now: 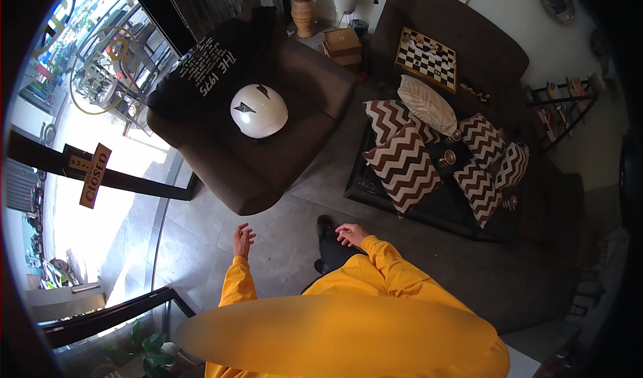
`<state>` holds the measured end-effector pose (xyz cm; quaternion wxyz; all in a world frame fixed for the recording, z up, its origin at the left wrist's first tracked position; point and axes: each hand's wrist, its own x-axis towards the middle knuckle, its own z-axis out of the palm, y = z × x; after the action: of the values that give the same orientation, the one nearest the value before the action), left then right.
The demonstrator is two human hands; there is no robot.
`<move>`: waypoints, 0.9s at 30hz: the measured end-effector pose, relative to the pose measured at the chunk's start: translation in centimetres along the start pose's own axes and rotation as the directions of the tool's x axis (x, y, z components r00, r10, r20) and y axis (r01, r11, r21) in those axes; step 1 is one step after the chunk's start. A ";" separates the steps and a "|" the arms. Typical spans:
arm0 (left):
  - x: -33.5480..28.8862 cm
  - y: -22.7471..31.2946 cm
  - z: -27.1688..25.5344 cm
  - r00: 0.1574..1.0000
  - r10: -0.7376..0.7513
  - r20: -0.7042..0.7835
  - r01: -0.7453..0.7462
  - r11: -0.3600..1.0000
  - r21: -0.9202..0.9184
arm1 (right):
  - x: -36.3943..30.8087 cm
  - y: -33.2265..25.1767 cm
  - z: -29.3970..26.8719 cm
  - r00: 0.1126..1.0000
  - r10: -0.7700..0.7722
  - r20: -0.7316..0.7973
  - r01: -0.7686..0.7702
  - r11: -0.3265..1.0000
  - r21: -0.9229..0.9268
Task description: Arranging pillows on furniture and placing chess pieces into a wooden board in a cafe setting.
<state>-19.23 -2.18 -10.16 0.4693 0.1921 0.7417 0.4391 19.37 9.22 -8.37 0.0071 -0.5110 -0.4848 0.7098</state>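
My left hand (pixel 244 240) hangs over the grey floor in front of the brown armchair (pixel 228 177); its fingers are apart and hold nothing. Close to my body, my right hand (pixel 351 234) is loosely bent with fingers apart, and nothing shows in it. A glossy white helmet (pixel 260 112) with dark angular marks rests on the armchair seat. Over the chair's far left side drapes a black cloth garment (pixel 181 86) with white lettering. Both my arms wear yellow sleeves.
Zigzag-patterned cushions (pixel 404 167) and a cream cushion (pixel 429 103) lie on a black low table (pixel 362 189). A chessboard (pixel 426 59) sits on the brown sofa (pixel 462 16). Cardboard boxes (pixel 342 45) stand between the seats. A glass door with a hanging sign (pixel 95 175) is at left.
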 end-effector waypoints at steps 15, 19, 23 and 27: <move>24.4 22.8 -19.8 0.829 0.560 -0.004 -0.462 0.687 0.561 | 24.4 -15.3 18.4 0.930 0.340 0.138 -0.354 0.931 0.085; 34.5 35.4 -24.2 0.558 0.826 0.079 -0.650 0.375 0.661 | 26.3 -18.0 22.6 0.874 0.437 0.211 -0.485 0.758 0.437; 45.3 45.4 -24.9 0.548 0.816 0.183 -0.562 0.197 0.803 | 28.6 -19.8 25.3 0.813 0.572 0.110 -0.480 0.552 0.682; 50.9 47.0 -24.5 0.807 0.515 0.289 -0.440 0.198 0.876 | 30.5 -20.4 30.1 0.702 0.712 -0.015 -0.393 0.405 0.825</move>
<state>-71.12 47.21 6.32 0.0960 0.6222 0.7727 0.0806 -27.16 14.89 -15.85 0.0750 -0.7106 0.0816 0.6949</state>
